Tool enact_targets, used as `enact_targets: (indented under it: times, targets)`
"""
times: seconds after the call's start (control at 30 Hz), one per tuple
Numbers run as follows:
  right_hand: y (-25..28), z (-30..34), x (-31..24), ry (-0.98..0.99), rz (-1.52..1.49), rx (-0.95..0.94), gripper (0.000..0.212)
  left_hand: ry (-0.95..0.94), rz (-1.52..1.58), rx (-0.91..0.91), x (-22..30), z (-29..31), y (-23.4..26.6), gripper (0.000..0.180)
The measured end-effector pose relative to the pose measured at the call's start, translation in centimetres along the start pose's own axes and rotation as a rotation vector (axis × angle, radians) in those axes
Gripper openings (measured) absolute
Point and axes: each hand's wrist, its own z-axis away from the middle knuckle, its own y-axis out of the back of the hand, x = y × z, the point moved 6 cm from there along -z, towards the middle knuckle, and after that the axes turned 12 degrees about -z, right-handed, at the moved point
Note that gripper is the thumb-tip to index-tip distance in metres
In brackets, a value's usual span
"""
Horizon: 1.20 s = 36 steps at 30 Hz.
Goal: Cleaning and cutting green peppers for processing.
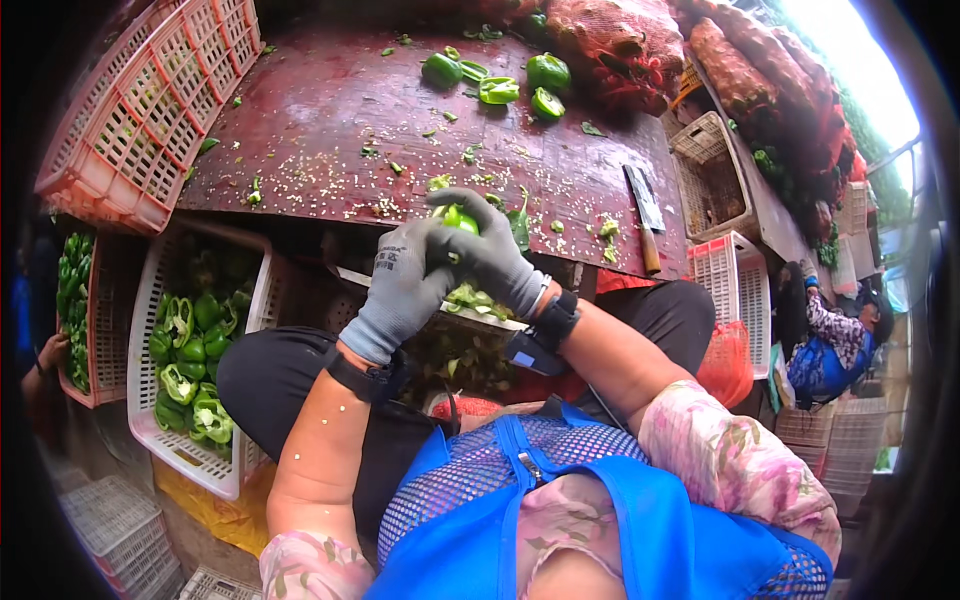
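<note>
A green bell pepper [458, 219] is held in both hands over the near edge of the table; much of it is hidden by the fingers. My left hand [398, 285], in a grey glove, wraps it from the left and below. Closed round its right side and top is my right hand [492, 255], gloved in grey too. Seeds and green scraps lie across the dark red table [320, 110]. Farther back on it are a whole green pepper [548, 72] and several cut pieces. To the right lies a cleaver [643, 205] with a wooden handle.
At my left, a white crate [143, 385] holds cut green peppers. A pink crate [150, 110] stands on the table's left end. Red mesh sacks [620, 50] fill the back right. Beside a white basket [745, 270], another person [835, 350] sits at the far right.
</note>
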Motion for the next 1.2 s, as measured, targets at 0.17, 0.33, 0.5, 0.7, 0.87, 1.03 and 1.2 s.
enact_targets:
  times: [0.17, 0.33, 0.5, 0.7, 0.87, 1.03, 1.2]
  targets:
    - [1.0, 0.0, 2.3, 0.017, -0.455, 0.368, 0.02, -0.093, -0.177, 0.279, 1.3, 0.2, -0.2, 0.051]
    - [0.4, -0.1, 0.4, 0.143, -0.106, 0.342, 0.02, -0.056, -0.08, 0.354, 0.1, 0.2, -0.1, 0.047]
    - [-1.0, 0.9, 0.8, 0.421, 0.289, 0.195, 0.026, 0.329, 0.692, 0.389, -4.0, -0.1, -1.8, 0.027]
    - [1.5, -2.1, -0.7, -0.018, -0.397, 0.423, 0.033, 0.791, 1.181, 0.585, -10.4, 4.4, -2.4, 0.028]
    - [-7.5, -5.7, -2.7, 0.054, 0.039, -0.193, 0.071, 0.685, 1.299, 0.333, -14.8, 7.3, -8.3, 0.037]
    - [2.5, -13.3, -5.8, 0.585, 0.869, 0.042, 0.068, 1.006, 1.455, 0.275, -8.4, 4.5, -8.2, 0.045]
    - [21.4, -19.6, -5.8, 0.362, 1.388, 0.546, 0.062, 0.817, 1.476, -0.081, -2.7, -0.3, -7.0, 0.034]
